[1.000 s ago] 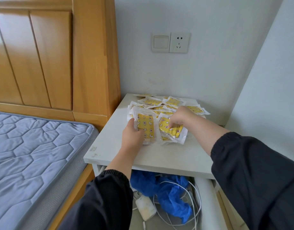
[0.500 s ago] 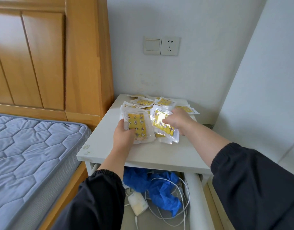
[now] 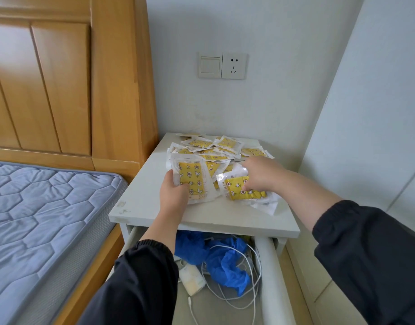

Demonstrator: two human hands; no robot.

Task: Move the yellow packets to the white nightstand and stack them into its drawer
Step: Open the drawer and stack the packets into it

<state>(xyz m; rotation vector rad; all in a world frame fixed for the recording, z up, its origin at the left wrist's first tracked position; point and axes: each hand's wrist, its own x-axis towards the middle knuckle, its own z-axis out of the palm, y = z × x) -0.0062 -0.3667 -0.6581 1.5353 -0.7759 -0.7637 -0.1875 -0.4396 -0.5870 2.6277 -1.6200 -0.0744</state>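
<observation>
Presently, the yellow packets (image 3: 216, 151) are lying in a loose, overlapping heap across the rear half of the nightstand (image 3: 150, 207) top. None is yet sitting in the drawer (image 3: 268, 273), which is standing open below the front edge. The left hand (image 3: 176, 195) is gripping a first packet (image 3: 192, 181) by its near corner, thumb on top, towards the middle of the top. The right hand (image 3: 260, 174) is pinching a second packet (image 3: 245, 192) under curled fingers towards the front right corner, its clear wrapper reaching close to the right edge. Risk one: the film wrappers are looking slick and the heap is resting unsquared, so any packet being drawn out is liable to be dragging neighbours over the rear or right edge. Risk two: each hand is holding by a small area only, so a packet may be slipping free on the way down. Risk three: the drawer is already holding crumpled blue plastic (image 3: 225, 261), a tangled white cable (image 3: 252, 292) and a small white object (image 3: 192, 277). A stack going onto that uneven bed is likely to be leaning, toppling or fouling the drawer on closing.
</observation>
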